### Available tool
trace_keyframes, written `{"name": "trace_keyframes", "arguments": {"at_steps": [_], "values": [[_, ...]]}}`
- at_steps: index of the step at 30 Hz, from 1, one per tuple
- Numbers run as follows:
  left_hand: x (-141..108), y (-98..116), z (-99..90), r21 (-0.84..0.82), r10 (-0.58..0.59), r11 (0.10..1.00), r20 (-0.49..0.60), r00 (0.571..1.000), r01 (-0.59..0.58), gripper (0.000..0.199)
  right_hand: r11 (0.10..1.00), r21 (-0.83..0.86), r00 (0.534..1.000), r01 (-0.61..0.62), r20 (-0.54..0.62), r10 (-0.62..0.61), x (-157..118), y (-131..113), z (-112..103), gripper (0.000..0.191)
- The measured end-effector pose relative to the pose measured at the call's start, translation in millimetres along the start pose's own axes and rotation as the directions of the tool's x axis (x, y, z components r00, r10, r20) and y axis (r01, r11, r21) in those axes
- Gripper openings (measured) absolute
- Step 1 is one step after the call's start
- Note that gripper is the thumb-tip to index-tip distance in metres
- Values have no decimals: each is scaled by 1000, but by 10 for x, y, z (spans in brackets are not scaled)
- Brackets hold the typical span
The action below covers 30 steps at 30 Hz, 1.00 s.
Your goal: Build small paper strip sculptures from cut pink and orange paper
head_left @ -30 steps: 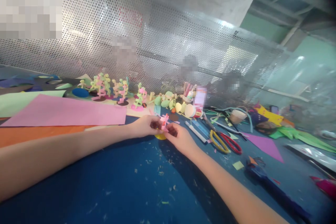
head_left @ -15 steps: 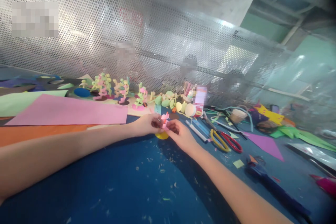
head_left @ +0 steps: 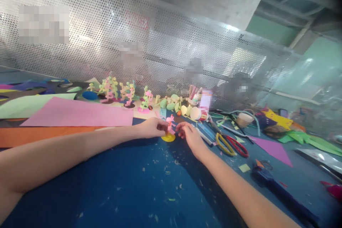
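A small pink paper figure (head_left: 170,124) stands upright on a round yellow base (head_left: 168,138) on the blue table. My left hand (head_left: 154,127) is at its left side, fingers curled and pinched against the pink paper. On the right, my right hand (head_left: 190,135) is just apart from the figure, its fingers loosely bent and spread, with nothing between them. Behind stand several similar pastel paper figures, such as a green and pink one (head_left: 145,100) on a pink base.
Pink paper (head_left: 80,113) lies over orange paper (head_left: 48,136) at left. On the right are yellow-handled scissors (head_left: 224,144), red-handled scissors (head_left: 238,146), a dark blue tool (head_left: 283,194) and a paper cup (head_left: 244,119). A perforated metal screen (head_left: 165,50) rises behind.
My right hand has let go of the pink figure and moved a little to the right. More of the figure and its yellow base shows. The whole view has shifted slightly.
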<state>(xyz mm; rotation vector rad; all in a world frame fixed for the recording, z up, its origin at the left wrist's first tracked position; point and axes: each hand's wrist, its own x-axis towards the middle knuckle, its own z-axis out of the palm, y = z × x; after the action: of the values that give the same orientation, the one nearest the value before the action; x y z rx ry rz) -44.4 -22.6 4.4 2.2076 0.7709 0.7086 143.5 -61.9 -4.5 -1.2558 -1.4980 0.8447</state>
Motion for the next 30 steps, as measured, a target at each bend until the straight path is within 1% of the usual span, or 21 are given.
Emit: {"name": "trace_keyframes", "arguments": {"at_steps": [4,5,11,14,16,18,19,20,22,23,24,25,26,27,28,30], "values": [[17,-47,12,-86,-36,996,-19,999,34,35,1000,15,1000,-12,-21,13,13,42,4,16],[21,-63,15,-104,-38,994,-24,999,35,35,1000,21,999,-14,-29,14,14,45,3,16],[37,-95,25,-148,-31,989,-72,997,21,17,996,89,992,-32,-119,43,23,42,-16,13],[43,-82,14,-162,-54,986,-130,990,33,16,989,138,987,-46,-149,67,30,49,-18,12],[43,-76,-10,-177,-75,984,-201,977,39,21,983,176,981,-53,-174,84,36,58,-16,13],[37,-78,-49,-188,-94,982,-312,945,36,25,975,215,973,-55,-208,100,43,66,-16,14],[31,-84,-72,-189,-105,981,-383,918,33,26,971,233,968,-53,-226,107,46,69,-17,15],[25,-93,-95,-185,-116,982,-461,880,32,26,968,248,963,-49,-246,112,47,70,-20,15],[10,-117,-131,-169,-133,985,-602,788,37,24,964,265,951,-35,-289,114,48,69,-28,15],[2,-131,-142,-160,-137,986,-652,745,42,23,963,267,945,-25,-308,111,47,67,-33,14],[-4,-144,-145,-150,-139,988,-688,712,48,21,964,265,940,-15,-325,104,46,66,-39,13],[-9,-155,-143,-141,-137,989,-710,691,52,20,966,259,937,-6,-336,96,44,67,-44,13],[-13,-164,-136,-136,-134,989,-721,680,52,20,968,250,936,0,-342,88,43,69,-48,13],[-13,-170,-129,-121,-129,991,-724,678,60,20,971,237,936,3,-342,80,43,72,-51,13],[-9,-173,-124,-96,-123,992,-721,682,77,21,975,222,938,4,-339,74,43,75,-54,14],[13,-168,-141,-33,-116,991,-702,703,131,23,982,188,941,6,-332,58,41,79,-55,16]]}}
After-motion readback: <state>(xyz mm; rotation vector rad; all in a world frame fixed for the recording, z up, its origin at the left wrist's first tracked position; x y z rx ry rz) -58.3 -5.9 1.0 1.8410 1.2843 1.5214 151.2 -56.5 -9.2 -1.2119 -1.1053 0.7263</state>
